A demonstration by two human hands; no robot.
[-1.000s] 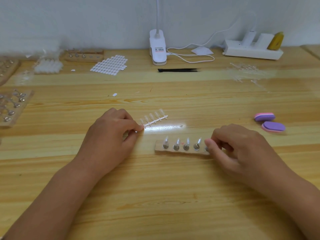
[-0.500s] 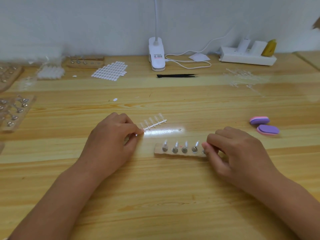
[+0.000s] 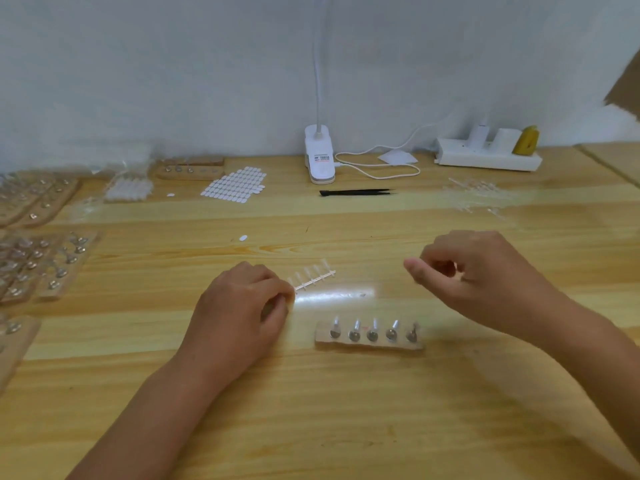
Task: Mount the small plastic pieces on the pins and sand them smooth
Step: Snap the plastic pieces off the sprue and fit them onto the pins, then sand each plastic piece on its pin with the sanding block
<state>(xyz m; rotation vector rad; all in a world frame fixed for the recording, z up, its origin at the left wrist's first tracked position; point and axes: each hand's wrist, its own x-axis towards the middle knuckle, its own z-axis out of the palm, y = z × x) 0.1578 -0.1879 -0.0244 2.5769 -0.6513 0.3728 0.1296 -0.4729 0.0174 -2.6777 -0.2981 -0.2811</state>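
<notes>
A small wooden block (image 3: pixel 367 345) with a row of several metal pins (image 3: pixel 372 332) lies on the table in front of me, and no hand touches it. My left hand (image 3: pixel 239 313) rests on the table to its left and pinches the near end of a clear plastic strip (image 3: pixel 313 277) carrying several small pieces. My right hand (image 3: pixel 485 275) hovers above the table behind and to the right of the block. Its fingers are curled and I see nothing in them, though the hand is blurred.
More pin blocks (image 3: pixel 41 265) crowd the left edge. At the back stand a white clip lamp (image 3: pixel 320 157), black tweezers (image 3: pixel 356 192), a sheet of white oval stickers (image 3: pixel 235 185), a power strip (image 3: pixel 488 157) and loose clear strips (image 3: pixel 478 192).
My right hand let go of the block's right end and rose up and to the right. The left hand kept its pinch on the strip. The view tilted upward.
</notes>
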